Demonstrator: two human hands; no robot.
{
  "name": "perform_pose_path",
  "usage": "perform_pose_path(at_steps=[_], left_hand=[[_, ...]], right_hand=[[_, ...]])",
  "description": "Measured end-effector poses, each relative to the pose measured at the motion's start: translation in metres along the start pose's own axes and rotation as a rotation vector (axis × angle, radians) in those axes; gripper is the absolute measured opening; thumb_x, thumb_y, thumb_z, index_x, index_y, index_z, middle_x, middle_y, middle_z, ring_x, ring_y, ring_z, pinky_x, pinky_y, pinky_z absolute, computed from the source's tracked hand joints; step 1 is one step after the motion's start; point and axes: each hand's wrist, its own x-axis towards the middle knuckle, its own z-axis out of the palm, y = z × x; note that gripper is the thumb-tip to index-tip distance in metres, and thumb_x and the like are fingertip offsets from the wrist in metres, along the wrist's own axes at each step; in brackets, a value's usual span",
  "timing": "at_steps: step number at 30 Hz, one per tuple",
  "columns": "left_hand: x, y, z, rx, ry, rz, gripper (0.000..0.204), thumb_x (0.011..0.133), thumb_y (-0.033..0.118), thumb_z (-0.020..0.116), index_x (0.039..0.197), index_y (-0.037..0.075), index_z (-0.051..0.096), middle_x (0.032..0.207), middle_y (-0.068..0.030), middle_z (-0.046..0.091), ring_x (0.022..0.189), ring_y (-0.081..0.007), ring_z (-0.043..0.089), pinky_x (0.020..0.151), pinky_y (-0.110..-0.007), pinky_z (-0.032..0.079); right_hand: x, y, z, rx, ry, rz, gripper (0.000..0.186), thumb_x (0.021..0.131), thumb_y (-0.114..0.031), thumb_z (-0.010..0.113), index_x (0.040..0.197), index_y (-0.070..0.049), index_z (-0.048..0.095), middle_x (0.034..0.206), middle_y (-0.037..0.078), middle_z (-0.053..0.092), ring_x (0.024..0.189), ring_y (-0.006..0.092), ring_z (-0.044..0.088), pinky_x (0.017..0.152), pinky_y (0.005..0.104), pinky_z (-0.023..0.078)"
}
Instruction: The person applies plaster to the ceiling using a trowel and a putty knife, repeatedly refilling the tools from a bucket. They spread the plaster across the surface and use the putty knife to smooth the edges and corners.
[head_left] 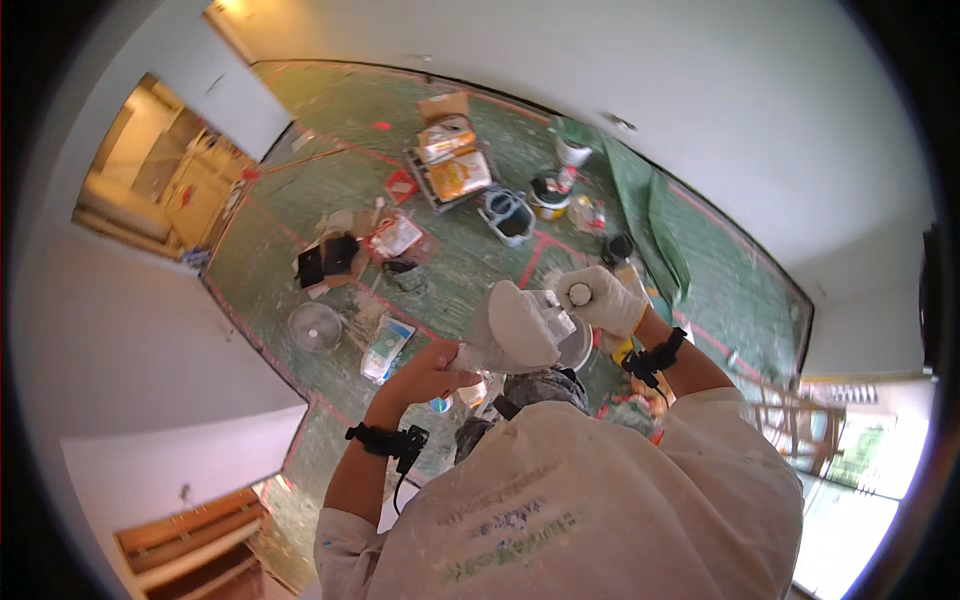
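My bare left hand (425,375) is closed on the handle of a wide tool loaded with a thick mound of pale putty (508,325). My right hand (607,297), in a white knit glove, is wrapped round a round-ended scraper handle (580,294), its metal part against the putty's right side. Below the tools a round pale bucket rim (575,350) shows partly, mostly hidden.
Green protective sheeting (370,150) covers the floor. A cart with stacked bags (450,160), buckets (508,216), cardboard with dark items (330,258) and a white bag (385,348) lie about. A wooden ladder-like frame (800,425) stands right, beside a bright opening; walls surround the floor.
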Motion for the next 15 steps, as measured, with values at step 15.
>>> perform_pose_path(at_steps=[15], left_hand=[[-0.203, -0.054, 0.004, 0.522, 1.46, 0.453, 0.04, 0.085, -0.003, 0.058, 0.126, -0.001, 0.056, 0.096, -0.0155, 0.067, 0.081, -0.0334, 0.065, 0.069, -0.038, 0.051]], right_hand=[[0.116, -0.102, 0.287, 0.99, -0.39, -0.016, 0.037, 0.1, -0.018, 0.051, 0.133, -0.005, 0.057, 0.128, 0.01, 0.065, 0.116, 0.0274, 0.063, 0.102, 0.0435, 0.05]])
